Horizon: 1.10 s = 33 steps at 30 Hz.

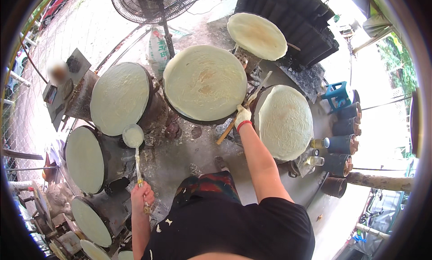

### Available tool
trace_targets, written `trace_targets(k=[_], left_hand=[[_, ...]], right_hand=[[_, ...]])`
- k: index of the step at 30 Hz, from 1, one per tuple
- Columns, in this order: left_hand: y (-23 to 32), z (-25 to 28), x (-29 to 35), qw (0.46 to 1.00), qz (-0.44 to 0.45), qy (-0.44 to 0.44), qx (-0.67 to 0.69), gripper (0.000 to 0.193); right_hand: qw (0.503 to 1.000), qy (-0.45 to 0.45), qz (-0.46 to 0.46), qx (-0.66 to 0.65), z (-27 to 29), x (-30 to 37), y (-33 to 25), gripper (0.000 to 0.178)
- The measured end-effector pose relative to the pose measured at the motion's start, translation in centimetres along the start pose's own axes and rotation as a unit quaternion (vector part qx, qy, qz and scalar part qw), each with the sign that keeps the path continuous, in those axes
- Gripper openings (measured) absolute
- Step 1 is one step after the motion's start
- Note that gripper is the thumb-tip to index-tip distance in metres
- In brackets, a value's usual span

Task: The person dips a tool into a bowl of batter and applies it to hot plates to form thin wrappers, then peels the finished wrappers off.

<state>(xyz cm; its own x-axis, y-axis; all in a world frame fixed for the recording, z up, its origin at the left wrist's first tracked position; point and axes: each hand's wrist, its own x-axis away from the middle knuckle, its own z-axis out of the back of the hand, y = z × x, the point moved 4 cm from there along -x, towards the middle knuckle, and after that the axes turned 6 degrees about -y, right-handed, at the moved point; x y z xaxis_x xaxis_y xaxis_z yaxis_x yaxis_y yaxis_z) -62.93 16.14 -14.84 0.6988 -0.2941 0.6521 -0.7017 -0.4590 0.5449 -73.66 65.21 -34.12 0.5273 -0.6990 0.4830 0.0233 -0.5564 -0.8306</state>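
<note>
We hold a long ladle (133, 136) in our left hand (142, 194), with the fingers curled tight around its handle. Its round bowl has pale stuff in it and sits by the near right edge of the left pan (150, 100). We can't tell if it touches the pan.

Our right hand (243, 117) wears a white glove, with a red band (244, 123) at the wrist. It is at the near right edge of the middle pan (211, 122). A wooden stick (225, 135) runs slantwise by this hand. We can't tell if the fingers grip the stick or the edge of the flat, round sheet (205, 83) next to them. That sheet is pale with a brown middle, and it spreads almost to the edge of the middle pan.

To our right, just past the glove, we have another pale sheet (286, 122). To our left, a big pale sheet (120, 99) covers the left pan, and one more (84, 159) lies nearer to us. A far sheet (257, 36) is tilted near some dark, wavy panels (285, 21). We also see a blue stool (337, 96), dark buckets (342, 144) and a fan (130, 8).
</note>
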Motion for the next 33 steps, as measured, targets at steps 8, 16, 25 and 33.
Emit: trace_targets(k=[8,16,25,33], left_hand=[[-0.9,-2.9,-0.8,1.0,-0.002,0.003,0.006,0.003],[-3.5,-7.5,-0.9,1.0,-0.019,0.007,0.024,0.004],[-4.7,-10.7,-1.0,0.999,-0.024,0.001,0.036,0.004],[-5.0,-9.1,-0.9,0.997,-0.022,-0.012,0.069,0.004]], right_hand=[[0.999,-0.031,-0.001,0.014,-0.3,-1.6,1.0,0.048],[0.999,-0.03,0.005,0.017,-0.9,-1.5,0.4,0.04],[0.997,-0.058,0.014,0.051,-0.3,-1.1,-1.1,0.042],[0.84,0.005,-0.024,0.541,-6.7,2.6,-8.0,0.057]])
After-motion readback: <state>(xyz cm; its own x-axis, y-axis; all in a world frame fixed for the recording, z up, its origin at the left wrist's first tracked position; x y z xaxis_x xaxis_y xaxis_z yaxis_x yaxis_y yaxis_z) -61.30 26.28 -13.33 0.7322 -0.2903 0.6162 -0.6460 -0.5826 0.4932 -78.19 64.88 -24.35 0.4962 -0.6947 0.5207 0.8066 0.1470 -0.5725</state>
